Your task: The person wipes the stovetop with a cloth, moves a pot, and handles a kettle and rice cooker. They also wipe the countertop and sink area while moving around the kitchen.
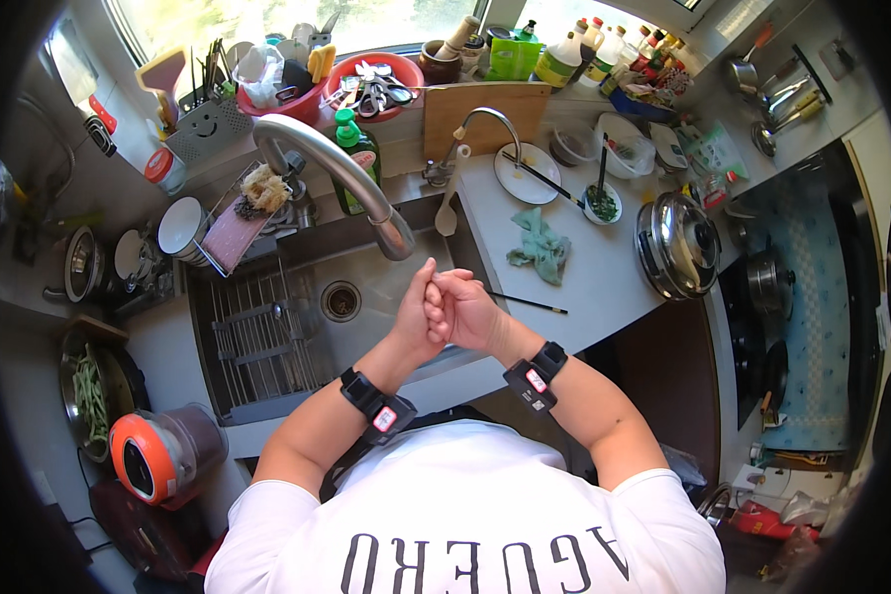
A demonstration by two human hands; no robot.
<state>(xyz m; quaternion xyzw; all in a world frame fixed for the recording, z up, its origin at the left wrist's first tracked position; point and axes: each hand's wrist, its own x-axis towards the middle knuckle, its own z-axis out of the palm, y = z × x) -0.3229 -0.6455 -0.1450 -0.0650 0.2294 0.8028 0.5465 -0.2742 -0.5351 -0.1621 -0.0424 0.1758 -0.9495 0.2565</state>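
Note:
My left hand (pixel 414 315) and my right hand (pixel 475 315) are clasped together over the right part of the stainless steel sink (pixel 375 327). Their fingers are curled against each other, and no object shows between them. The inner sides of both palms are hidden. Just beyond my fingers hangs the spout of a curved metal faucet (pixel 327 156). A black chopstick (pixel 531 303) lies on the counter to the right of my right hand. Further back on that side is a crumpled green cloth (pixel 540 249). A pale spatula-like spoon (pixel 449 215) leans at the sink's back right corner.
A wire drying rack (pixel 256 345) spans the sink's left side. A lidded steel pot (pixel 679 245), a white plate (pixel 527 177) and a bowl of chopped greens (pixel 603 204) occupy the right counter. Green beans fill a pan (pixel 85 401) at left, near an orange-lidded container (pixel 145 459).

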